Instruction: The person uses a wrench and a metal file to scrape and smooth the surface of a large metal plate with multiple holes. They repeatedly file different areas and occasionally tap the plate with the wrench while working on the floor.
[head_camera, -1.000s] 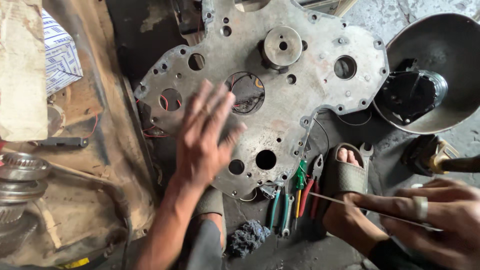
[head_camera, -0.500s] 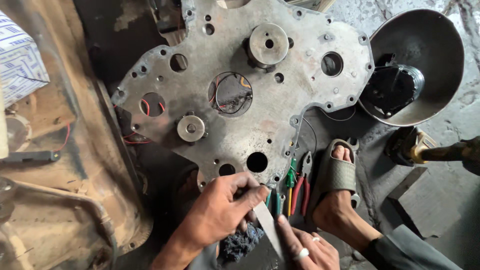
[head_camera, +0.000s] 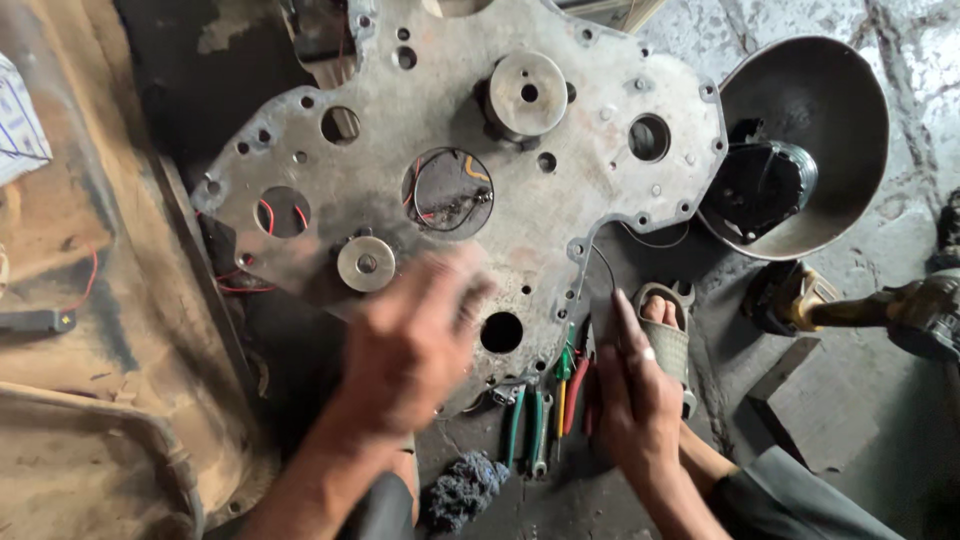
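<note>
Left hand: blurred, fingers spread, grasping nothing, over lower edge of metal cover plate, just beside round washer-like disc.
Right hand: fingers extended, nothing visibly grasped, index finger pointing up along plate edge; thin wire near fingertip, contact unclear.
Plate: flat on floor, many holes, raised round hub near top, red wires visible through openings.
Pliers, green and red handles: between hands, below plate.
Sandalled foot: just right of right hand.
Metal bowl: right of plate.
</note>
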